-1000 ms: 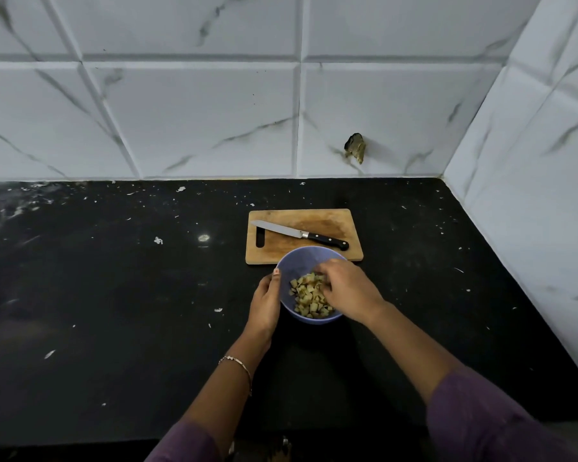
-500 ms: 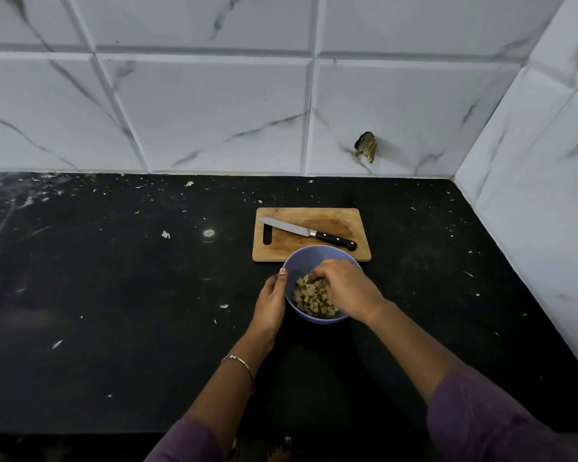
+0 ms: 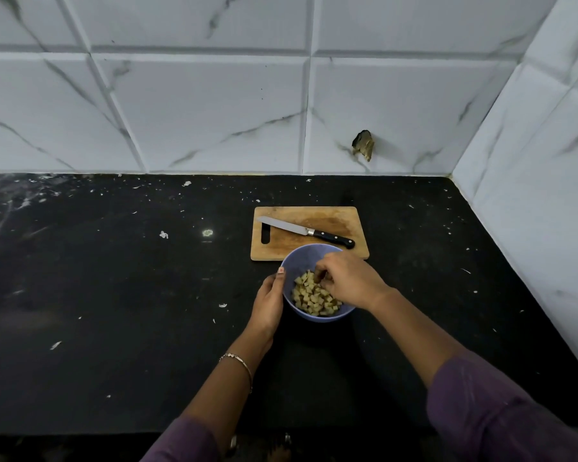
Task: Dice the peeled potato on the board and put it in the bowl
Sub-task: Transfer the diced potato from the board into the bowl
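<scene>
A blue bowl stands on the black counter, just in front of the wooden cutting board. Pale diced potato fills the bottom of the bowl. My left hand holds the bowl's left side, with the thumb up at the rim. My right hand reaches in from the right, its fingertips curled down and bunched in the dice. A black-handled knife lies across the board, blade pointing left. No potato shows on the board.
The black counter is speckled with small white scraps. White marble-look tiles form the back wall and the right wall, which meet in a corner at the far right. The back wall has a broken hole above the board.
My right hand stays in the bowl, and its fingertips have shifted a little among the dice. My left hand keeps its hold on the bowl. The camera has tilted slightly.
</scene>
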`<action>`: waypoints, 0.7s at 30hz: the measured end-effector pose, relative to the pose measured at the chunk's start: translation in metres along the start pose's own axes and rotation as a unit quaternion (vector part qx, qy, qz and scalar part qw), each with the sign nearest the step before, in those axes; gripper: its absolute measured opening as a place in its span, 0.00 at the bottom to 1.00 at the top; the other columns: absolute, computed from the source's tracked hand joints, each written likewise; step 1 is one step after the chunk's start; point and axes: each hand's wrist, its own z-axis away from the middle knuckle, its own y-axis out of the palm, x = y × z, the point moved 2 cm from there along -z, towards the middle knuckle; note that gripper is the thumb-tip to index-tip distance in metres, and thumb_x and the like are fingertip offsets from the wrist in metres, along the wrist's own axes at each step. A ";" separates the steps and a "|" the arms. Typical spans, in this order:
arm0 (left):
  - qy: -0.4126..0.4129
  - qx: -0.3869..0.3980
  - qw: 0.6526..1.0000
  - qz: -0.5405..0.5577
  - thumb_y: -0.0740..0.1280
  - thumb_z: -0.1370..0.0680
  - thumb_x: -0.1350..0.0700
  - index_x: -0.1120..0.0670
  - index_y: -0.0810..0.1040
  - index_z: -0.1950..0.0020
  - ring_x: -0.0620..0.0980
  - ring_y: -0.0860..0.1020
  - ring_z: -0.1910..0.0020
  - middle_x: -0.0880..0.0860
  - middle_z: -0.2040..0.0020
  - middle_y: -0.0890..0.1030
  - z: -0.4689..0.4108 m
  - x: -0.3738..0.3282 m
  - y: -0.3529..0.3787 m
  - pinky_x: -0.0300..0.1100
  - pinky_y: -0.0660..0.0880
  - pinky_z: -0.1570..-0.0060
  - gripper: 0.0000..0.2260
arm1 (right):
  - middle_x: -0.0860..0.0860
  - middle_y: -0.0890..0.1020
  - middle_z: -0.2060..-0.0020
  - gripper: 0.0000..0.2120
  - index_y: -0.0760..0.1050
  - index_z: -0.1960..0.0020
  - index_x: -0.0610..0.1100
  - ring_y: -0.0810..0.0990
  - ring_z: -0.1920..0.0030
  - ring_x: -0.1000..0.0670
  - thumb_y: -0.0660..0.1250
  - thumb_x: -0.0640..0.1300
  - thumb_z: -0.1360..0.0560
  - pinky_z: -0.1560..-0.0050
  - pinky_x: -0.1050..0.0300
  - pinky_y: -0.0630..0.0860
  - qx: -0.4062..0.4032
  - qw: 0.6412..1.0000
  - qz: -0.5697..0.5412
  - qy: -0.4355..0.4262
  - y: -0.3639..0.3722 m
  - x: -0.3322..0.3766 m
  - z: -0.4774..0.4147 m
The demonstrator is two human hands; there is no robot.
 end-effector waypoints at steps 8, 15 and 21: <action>-0.005 0.001 1.000 0.007 0.60 0.18 0.44 0.50 0.75 0.43 0.51 0.81 0.44 0.53 0.44 0.82 0.001 -0.001 0.000 0.51 0.76 0.38 0.12 | 0.50 0.77 0.36 0.22 0.74 0.31 0.48 0.74 0.35 0.48 0.67 0.38 0.24 0.36 0.55 0.72 0.055 0.998 0.027 -0.013 0.013 0.008 -0.005; -0.007 0.003 1.000 0.019 0.60 0.18 0.44 0.49 0.75 0.45 0.51 0.81 0.44 0.54 0.44 0.82 0.001 0.000 0.001 0.50 0.77 0.39 0.10 | 0.50 0.81 0.43 0.12 0.80 0.41 0.48 0.77 0.41 0.49 0.65 0.40 0.22 0.42 0.54 0.74 0.008 1.000 0.011 -0.002 0.007 -0.003 -0.008; -0.016 0.002 1.000 0.013 0.60 0.18 0.43 0.48 0.74 0.46 0.51 0.80 0.44 0.53 0.44 0.82 0.001 0.000 0.001 0.51 0.77 0.39 0.10 | 0.52 0.83 0.50 0.08 0.82 0.47 0.46 0.80 0.48 0.54 0.69 0.38 0.23 0.44 0.55 0.78 -0.064 0.991 -0.116 0.038 -0.007 -0.011 -0.003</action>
